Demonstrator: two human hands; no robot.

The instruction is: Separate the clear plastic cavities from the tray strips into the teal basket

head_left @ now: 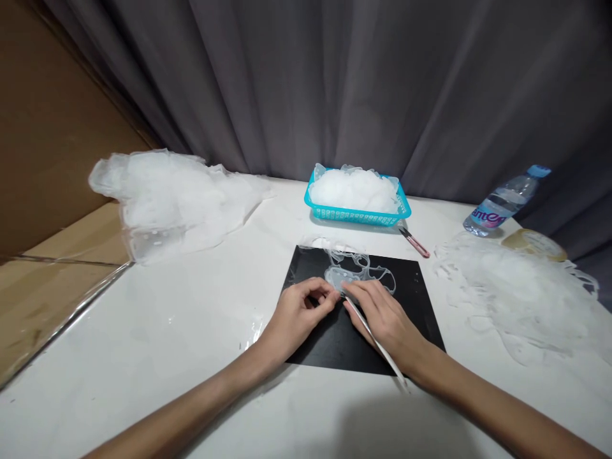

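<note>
On a black mat (315, 341) lies a thin translucent sheet piece (338, 276) with pale dots and cut-out outlines around it. My left hand (306, 312) pinches the piece's near edge between thumb and forefinger. Against the same edge rests my right hand (377, 312), its fingertips close to the left ones. A slim white pen-like tool (377, 344) is held in the right hand, slanting from the piece down toward the front of the mat. The tool's tip is too small to make out.
Behind the mat stands a blue basket (356, 217) heaped with white translucent pieces. Pink-handled thread snips (415, 242) lie beside it. A stack of translucent sheets (176, 204) is at left. A water bottle (504, 203), a tape roll (535, 243) and a scrap pile (535, 299) sit at right.
</note>
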